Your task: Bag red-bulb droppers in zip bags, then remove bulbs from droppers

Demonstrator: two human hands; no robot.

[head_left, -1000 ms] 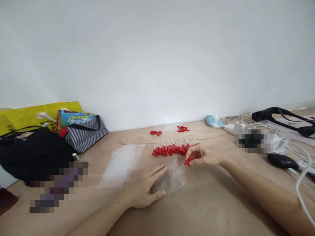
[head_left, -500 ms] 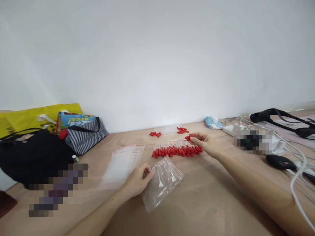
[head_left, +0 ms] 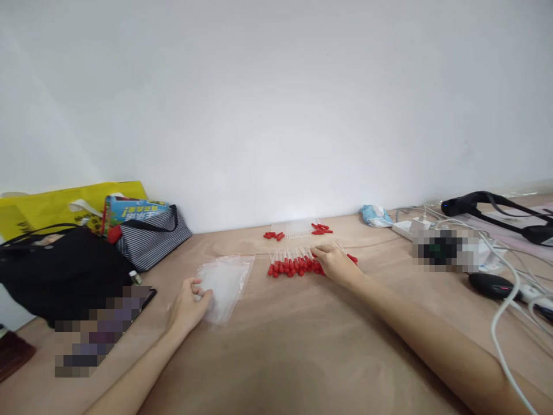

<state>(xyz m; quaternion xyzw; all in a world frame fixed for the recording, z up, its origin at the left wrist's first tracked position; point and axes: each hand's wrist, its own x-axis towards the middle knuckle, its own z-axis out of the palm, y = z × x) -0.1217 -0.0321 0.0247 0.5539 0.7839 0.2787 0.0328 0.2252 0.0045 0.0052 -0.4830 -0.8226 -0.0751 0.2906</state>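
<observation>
My left hand [head_left: 189,304] is at the left edge of a stack of clear zip-lock plastic bags [head_left: 227,288], its fingers loosely bent and a gap showing between thumb and forefinger. In front of me lies a row of thin, pale, see-through sticks with red bulb-like ends [head_left: 290,266], the red ends pointing my way. My right hand [head_left: 334,262] is bent over the right part of this row, fingers curled down onto the sticks. Its fingertips are partly hidden, as are the sticks beneath it.
Behind the row, by the wall, lie filled clear bags with more red ends [head_left: 322,229]. A blue tissue pack [head_left: 375,215] and tangled white cables [head_left: 503,300] are to the right. A striped bag [head_left: 149,239], a black bag [head_left: 73,271] and a pixelated dark slab are on the left.
My left hand has moved left to the bag stack, and the single clear bag it held is out of its fingers. My right hand has come down and left onto the row.
</observation>
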